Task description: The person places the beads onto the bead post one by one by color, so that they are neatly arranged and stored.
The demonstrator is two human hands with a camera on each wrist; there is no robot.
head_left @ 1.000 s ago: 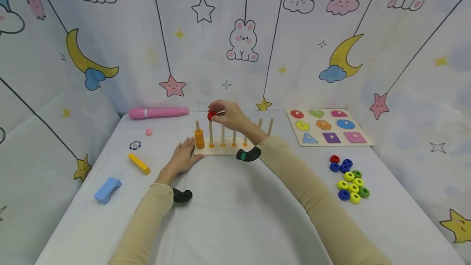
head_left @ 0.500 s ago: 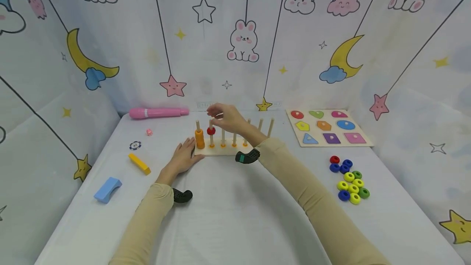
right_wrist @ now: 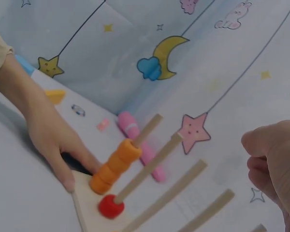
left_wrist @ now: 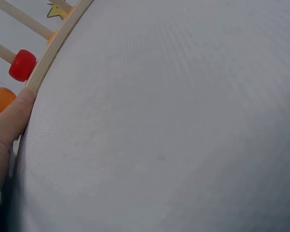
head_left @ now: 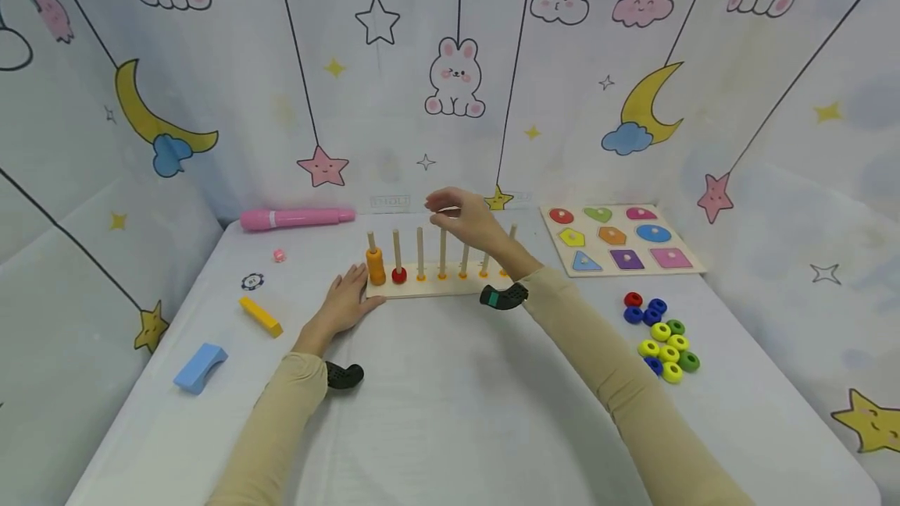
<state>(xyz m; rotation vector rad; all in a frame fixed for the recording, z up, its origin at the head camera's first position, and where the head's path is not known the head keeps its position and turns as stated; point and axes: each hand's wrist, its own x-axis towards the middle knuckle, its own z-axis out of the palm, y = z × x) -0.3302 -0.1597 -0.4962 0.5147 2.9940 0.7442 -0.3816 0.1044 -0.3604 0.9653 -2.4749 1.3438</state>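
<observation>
A wooden peg board (head_left: 436, 289) with a row of upright pegs stands in the middle of the table. Stacked orange beads (head_left: 376, 266) fill most of its leftmost peg. On the second peg a single red bead (head_left: 399, 276) sits down at the base, seen also in the left wrist view. My left hand (head_left: 342, 304) rests flat at the board's left end, its thumb (left_wrist: 20, 107) touching the front edge. Above the middle pegs is my right hand (head_left: 469, 221), its fingers loosely bent with nothing between them.
Loose beads (head_left: 661, 331) in yellow, green, blue and red lie at the right. A shape puzzle board (head_left: 598, 260) is behind them. At the left are a pink wand-like toy (head_left: 298, 219), a patterned chip (head_left: 252, 281), a yellow block (head_left: 260, 316) and a blue arched block (head_left: 200, 368).
My right hand has let go of the red bead, which has slid down the second peg to the base. That hand has since moved right. The left hand stays at the board.
</observation>
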